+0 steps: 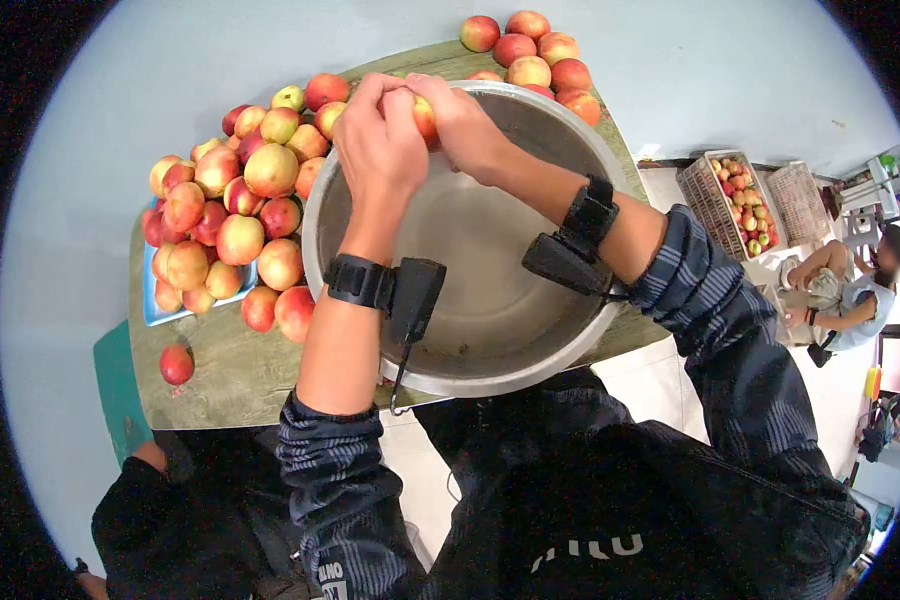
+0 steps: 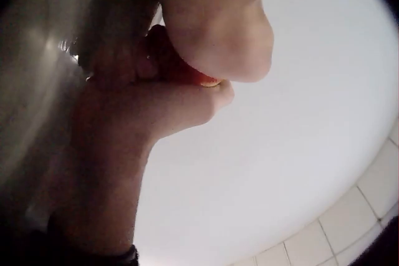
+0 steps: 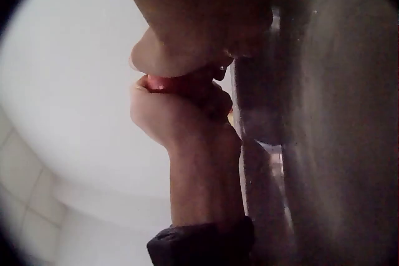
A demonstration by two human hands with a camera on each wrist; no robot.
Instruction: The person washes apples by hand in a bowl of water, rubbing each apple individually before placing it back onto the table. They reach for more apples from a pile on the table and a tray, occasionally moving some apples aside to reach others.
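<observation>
Both hands grip one red and yellow nectarine [image 1: 425,120] between them, over the far rim of a large metal basin [image 1: 480,270]. My left hand [image 1: 383,145] wraps it from the left, and my right hand [image 1: 470,132] holds it from the right. In the left wrist view, a strip of the red nectarine [image 2: 177,63] shows between the two hands. The right wrist view also shows a small part of it, with the thumbs close together and the rest hidden by the fingers. The basin's visible bottom holds a few small dark specks.
Nectarines are heaped left of the basin [image 1: 240,240], some on a blue tray [image 1: 175,316]. One loose nectarine [image 1: 177,365] lies near the table's front-left corner. More nectarines [image 1: 528,70] sit behind the basin. At right are a fruit crate [image 1: 705,195] and a seated person [image 1: 840,300].
</observation>
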